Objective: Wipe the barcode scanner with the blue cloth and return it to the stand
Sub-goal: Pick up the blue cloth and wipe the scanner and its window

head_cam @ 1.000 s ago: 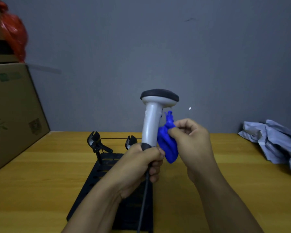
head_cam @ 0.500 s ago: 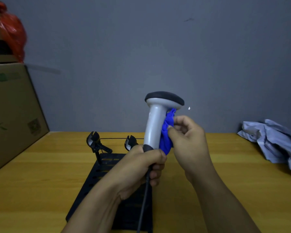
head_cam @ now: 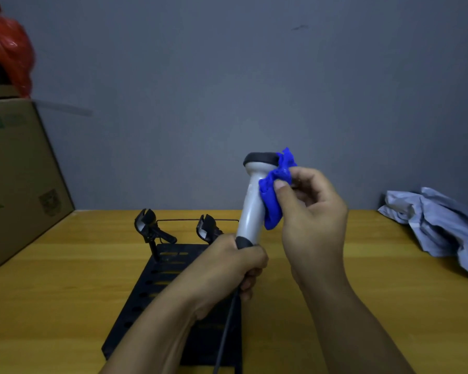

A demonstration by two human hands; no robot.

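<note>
The grey barcode scanner (head_cam: 251,206) with its black head stands upright in the air above the table. My left hand (head_cam: 227,268) grips the bottom of its handle, and a black cable hangs down from there. My right hand (head_cam: 311,211) pinches the crumpled blue cloth (head_cam: 274,195) and holds it against the right side of the scanner's neck, just under the head. Below the hands, a black slotted stand (head_cam: 157,282) with two clamp holders at its back lies on the wooden table.
A large cardboard box (head_cam: 14,179) stands at the left edge with a red plastic bag (head_cam: 8,47) on top. A crumpled grey bag (head_cam: 441,225) lies on the table at the right. A grey wall closes the back.
The blue cloth in my right hand has moved up the scanner's side from the mid handle to just under the head. The scanner has shifted slightly to the right.
</note>
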